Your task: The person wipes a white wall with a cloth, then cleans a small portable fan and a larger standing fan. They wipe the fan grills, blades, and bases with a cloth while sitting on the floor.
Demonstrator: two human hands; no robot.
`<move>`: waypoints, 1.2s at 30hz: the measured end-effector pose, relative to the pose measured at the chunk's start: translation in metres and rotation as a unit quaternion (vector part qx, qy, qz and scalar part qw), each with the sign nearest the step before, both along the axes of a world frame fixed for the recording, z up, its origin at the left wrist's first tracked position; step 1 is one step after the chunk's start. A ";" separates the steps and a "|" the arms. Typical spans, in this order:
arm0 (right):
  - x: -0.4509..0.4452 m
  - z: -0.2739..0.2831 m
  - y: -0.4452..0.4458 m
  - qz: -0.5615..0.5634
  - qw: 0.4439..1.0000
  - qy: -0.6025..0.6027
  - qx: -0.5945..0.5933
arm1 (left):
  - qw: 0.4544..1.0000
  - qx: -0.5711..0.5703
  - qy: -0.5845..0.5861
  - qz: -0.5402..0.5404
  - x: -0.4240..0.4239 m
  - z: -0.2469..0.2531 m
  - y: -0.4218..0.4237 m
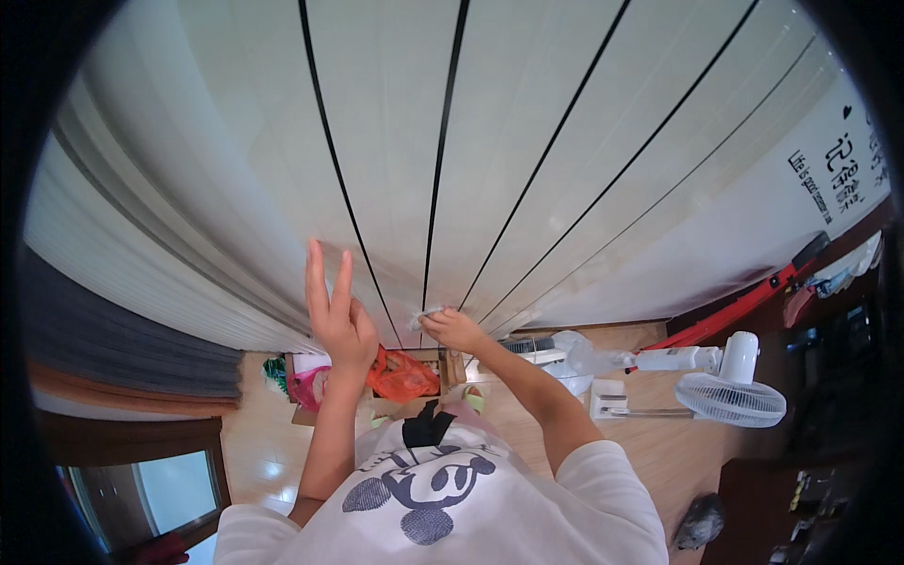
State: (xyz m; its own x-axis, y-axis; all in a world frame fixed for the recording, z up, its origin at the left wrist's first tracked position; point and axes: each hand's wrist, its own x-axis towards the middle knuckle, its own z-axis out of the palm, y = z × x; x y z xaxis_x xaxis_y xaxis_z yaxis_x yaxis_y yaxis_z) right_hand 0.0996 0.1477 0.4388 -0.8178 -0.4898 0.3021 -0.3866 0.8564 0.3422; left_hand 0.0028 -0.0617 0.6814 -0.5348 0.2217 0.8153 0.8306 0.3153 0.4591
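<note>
My right hand grips a crumpled whitish wad, perhaps tissue or thin cloth, against the glossy pale panelled wall. Dark vertical lines divide this wall, and the wad lies over one of them. To the left, my left hand is raised in front of the wall with two fingers extended apart and the others folded. Nothing is held in it. Whether its fingertips touch the panel I cannot tell.
Below the hands, cardboard boxes hold an orange-red plastic bag and a pink bag. On the right stand a white pedestal fan and a long red object. Curtains hang at left; a dark plastic bag lies at lower right.
</note>
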 end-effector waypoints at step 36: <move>0.022 0.178 0.049 -0.018 0.937 0.348 0.001 | 0.992 -0.115 0.051 -0.010 0.008 -0.031 0.038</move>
State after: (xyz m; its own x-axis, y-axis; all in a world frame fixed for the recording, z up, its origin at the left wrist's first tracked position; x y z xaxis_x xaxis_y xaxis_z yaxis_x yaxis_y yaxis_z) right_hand 0.1213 0.1968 0.6164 -0.4386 -0.4669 0.7679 -0.0410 0.8640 0.5019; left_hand 0.0103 -0.0237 0.6501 -0.4449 0.4181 0.7920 0.8766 0.3841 0.2898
